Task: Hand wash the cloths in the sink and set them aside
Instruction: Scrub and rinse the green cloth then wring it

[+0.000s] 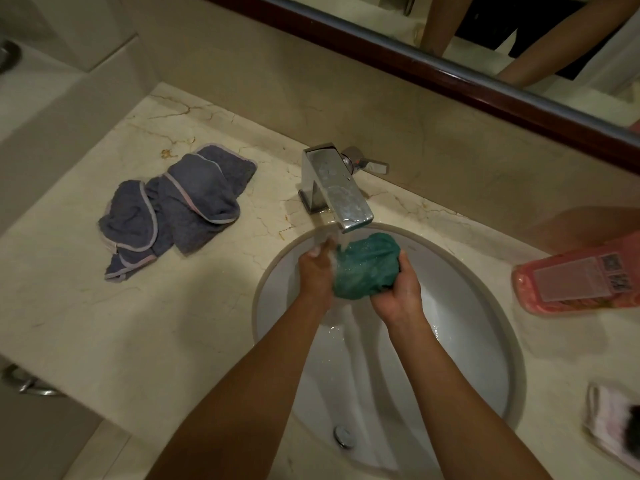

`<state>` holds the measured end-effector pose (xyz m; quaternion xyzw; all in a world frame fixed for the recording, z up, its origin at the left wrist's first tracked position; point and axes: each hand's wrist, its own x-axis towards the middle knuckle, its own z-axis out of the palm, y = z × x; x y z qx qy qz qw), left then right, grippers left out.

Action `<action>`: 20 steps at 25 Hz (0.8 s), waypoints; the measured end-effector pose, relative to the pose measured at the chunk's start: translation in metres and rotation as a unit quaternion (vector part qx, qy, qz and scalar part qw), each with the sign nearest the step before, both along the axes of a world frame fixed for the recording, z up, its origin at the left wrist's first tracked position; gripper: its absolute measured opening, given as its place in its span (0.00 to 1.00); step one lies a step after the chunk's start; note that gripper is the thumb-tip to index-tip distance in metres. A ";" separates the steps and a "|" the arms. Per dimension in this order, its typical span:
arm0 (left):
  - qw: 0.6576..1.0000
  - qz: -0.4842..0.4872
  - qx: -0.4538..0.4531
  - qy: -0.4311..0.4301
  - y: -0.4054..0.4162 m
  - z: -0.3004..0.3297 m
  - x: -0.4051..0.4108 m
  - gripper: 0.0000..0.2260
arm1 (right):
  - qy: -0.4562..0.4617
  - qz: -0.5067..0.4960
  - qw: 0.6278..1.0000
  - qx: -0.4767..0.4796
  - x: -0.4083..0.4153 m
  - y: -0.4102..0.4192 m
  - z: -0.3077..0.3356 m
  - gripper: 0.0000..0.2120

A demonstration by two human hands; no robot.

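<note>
- The faucet (334,188), a square chrome one, stands at the back rim of the sink (485,306) and serves as the landmark; water runs from its spout.
- The green cloth (367,268) is bunched into a wet wad just below the faucet's spout, over the white basin, with the stream landing at its left edge.
- The right hand (398,292) grips the green cloth from the lower right, fingers curled round the bundle.
- The left hand (317,268) is against the cloth's left side under the running water (its fingertips are blurred by foam and spray, so I cannot tell whether they pinch the fabric or only press on it).
- The grey cloths (173,206), trimmed with pale edging, lie crumpled in a heap on the marble counter (104,323) well to the left of the faucet.
- A pink bottle (581,278) lies on its side on the counter to the right of the faucet, beyond the sink's rim.
- A pale folded cloth (609,424) sits far right and nearer the person than the faucet, partly cut off by the frame edge.
</note>
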<state>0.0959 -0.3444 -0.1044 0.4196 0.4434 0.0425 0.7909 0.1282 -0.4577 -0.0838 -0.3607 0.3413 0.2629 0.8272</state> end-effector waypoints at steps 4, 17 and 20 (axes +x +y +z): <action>0.997 -0.016 -0.070 0.018 0.000 0.002 -0.002 0.16 | 0.010 -0.014 0.999 0.029 0.002 0.000 -0.001 0.23; 0.972 -0.006 -0.232 -0.020 -0.011 -0.001 0.000 0.23 | 0.048 -0.032 0.994 0.093 -0.003 0.019 0.012 0.18; 0.986 0.048 -0.145 -0.073 -0.007 -0.010 -0.004 0.08 | 0.015 -0.016 0.999 0.048 -0.003 0.012 0.007 0.20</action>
